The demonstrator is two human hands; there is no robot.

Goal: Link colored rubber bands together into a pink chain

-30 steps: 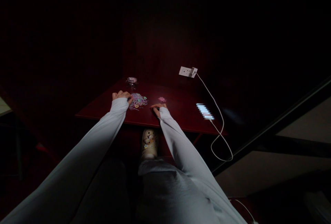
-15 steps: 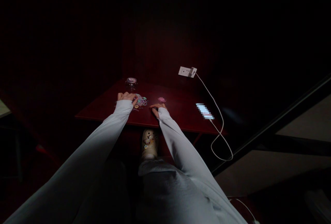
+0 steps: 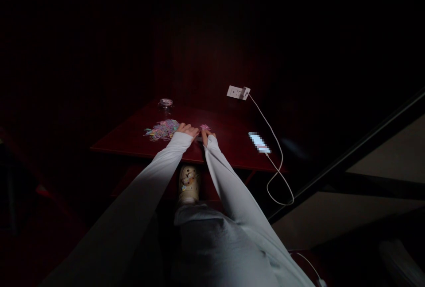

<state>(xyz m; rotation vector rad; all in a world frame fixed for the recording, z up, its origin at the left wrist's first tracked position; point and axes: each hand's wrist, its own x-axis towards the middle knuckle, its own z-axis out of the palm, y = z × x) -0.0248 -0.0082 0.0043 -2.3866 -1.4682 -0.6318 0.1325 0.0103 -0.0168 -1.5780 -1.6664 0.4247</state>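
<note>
My left hand (image 3: 188,131) is closed, palm down, just right of a pile of small pastel rubber bands (image 3: 162,130) on the dark red table (image 3: 122,139). Whatever its fingertips pinch is too small to make out. Close to it on the right, my right hand (image 3: 209,137) has its fingers drawn together at the near side of a small heap of pink rubber bands (image 3: 205,127). Dim light hides what, if anything, sits between those fingers. The two sets of fingertips nearly meet.
A clear lidded jar (image 3: 166,105) stands behind the pastel pile. On the right lies a phone (image 3: 259,142) with a white cable (image 3: 272,128) running to a wall outlet (image 3: 237,93). A foot in a beige clog (image 3: 189,183) shows below the table's front edge.
My left hand has moved right, from over the pastel pile to beside my right hand, uncovering the pile. My right hand's fingers have shifted up toward the pink heap.
</note>
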